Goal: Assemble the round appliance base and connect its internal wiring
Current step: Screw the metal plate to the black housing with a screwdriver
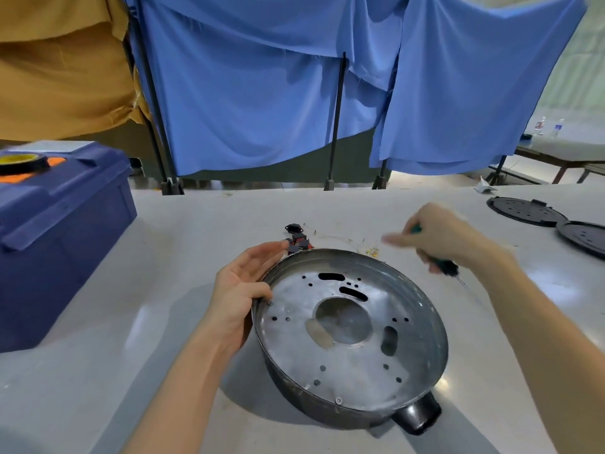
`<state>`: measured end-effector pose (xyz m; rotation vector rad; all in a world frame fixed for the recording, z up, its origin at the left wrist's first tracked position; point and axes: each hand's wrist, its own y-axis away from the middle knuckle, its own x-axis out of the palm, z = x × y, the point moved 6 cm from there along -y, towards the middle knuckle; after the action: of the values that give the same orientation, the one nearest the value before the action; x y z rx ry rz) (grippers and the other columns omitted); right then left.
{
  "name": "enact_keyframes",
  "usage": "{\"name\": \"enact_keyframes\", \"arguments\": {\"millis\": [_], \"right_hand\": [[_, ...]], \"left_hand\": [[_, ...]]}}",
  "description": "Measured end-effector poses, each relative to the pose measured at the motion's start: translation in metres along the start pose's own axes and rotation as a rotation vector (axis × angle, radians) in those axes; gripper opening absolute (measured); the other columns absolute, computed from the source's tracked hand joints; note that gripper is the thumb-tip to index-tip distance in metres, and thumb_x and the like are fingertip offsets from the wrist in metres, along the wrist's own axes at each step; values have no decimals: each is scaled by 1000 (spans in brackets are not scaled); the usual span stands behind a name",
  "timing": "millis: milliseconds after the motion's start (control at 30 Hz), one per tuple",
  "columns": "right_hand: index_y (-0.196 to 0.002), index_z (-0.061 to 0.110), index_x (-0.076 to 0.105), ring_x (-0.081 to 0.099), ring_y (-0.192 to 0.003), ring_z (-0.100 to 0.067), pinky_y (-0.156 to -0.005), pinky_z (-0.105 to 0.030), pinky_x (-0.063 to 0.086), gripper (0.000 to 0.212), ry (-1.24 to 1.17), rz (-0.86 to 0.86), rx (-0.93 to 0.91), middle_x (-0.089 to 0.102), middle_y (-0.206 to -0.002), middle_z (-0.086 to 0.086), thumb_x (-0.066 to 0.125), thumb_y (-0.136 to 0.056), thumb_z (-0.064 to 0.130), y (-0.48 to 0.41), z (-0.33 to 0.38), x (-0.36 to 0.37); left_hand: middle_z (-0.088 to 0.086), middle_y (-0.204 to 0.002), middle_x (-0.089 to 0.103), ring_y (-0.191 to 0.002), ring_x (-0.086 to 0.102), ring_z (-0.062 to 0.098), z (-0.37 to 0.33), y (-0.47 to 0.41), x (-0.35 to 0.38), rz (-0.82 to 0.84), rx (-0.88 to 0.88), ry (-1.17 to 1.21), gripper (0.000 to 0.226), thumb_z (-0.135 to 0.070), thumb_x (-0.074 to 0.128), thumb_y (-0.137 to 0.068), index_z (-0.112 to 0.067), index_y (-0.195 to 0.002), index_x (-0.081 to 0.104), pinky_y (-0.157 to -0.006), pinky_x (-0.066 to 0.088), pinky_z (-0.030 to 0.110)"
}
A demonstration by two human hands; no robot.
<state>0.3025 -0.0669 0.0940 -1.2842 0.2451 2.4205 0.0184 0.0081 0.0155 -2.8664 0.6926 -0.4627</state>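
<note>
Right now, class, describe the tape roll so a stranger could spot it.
Find the big blue box on the table's left. On its lid lies the tape roll, the only ring there: dark outside, yellow on top, beside an orange patch.

HEAD VIEW: A single wide-angle camera worn on the person's head looks forward and down across a white worktable (pixel 98 388), close enough that both forearms enter from the bottom edge. The round metal base (pixel 353 355) fills the lower centre, with the left hand (pixel 240 290) against its rim and the blurred right hand (pixel 448 237) around a green-handled screwdriver (pixel 442 265). Blue cloth screens (pixel 245 93) bow across the top, and a blue toolbox (pixel 59 240) sits at the left edge.
</note>
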Motion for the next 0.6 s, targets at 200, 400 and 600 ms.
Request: {"name": "enact_keyframes", "arguments": {"millis": [200, 400, 600], "right_hand": [[-66, 1, 60, 45, -31, -22, -36, -22, 35, 42, 211, 285, -52, 49, -37, -3, 77, -81, 37, 1, -17, 46], [-57, 9, 58, 41, -35, -21, -37, -22, 33, 37, -24, 218, -234, 45, -46, -11, 62, -91, 21, 2, -8, 38], [-51, 22, 61, 43, -33, -20, -37, -21, 35, 43, -128, 161, -265, 48, -42, -6, 60, -93, 23, 7, -12, 34]], "left_hand": [[3, -118, 71, -116, 62, 9, -27, -6, 5, -17, 59, -13, 72, 37, 35, -59, -4, -109, 65, -75, 53, 15], [3, -132, 59, -125, 54, 20, -19, -8, -9, -209, -135, -197, 69, 22, 57, -74, -19, -130, 57, -101, 48, 34], [13, -85, 73, -66, 68, 24, 2, 16, -7, -174, -605, -95, 37, -18, 76, -71, -2, -104, 70, -58, 55, 27]]}}
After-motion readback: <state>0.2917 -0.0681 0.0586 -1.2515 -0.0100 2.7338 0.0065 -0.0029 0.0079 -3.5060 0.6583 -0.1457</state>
